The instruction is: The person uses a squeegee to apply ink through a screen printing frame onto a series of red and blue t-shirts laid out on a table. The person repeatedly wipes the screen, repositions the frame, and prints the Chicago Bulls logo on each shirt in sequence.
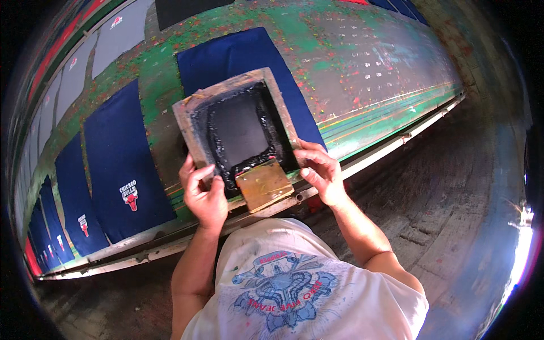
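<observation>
— Where's the frame (235, 127)?

— Flat on a navy cloth (238, 56) on the counter (368, 73), right at the near edge. It's a wooden screen frame, black ink around the mesh inside.

— And the hands?

— One at each near corner. The left hand (203, 192) is closed on the frame's lower left corner, fingers curled over the wooden rail. The right hand (320, 170) is clamped on the lower right corner, fingers on top of the rail.

— Anything between them?

— A squeegee (263, 184), a tan wooden block smeared with ink, resting inside the frame against its near rail. It lies between the two hands; whether either hand touches it, I cannot tell.

— What else is on the counter?

— More navy cloths (119, 164) in a row off to the left, each with a small printed red emblem near the lower end. Grey cloths (119, 37) lie farther back. The counter itself is green and spattered with paint.
</observation>
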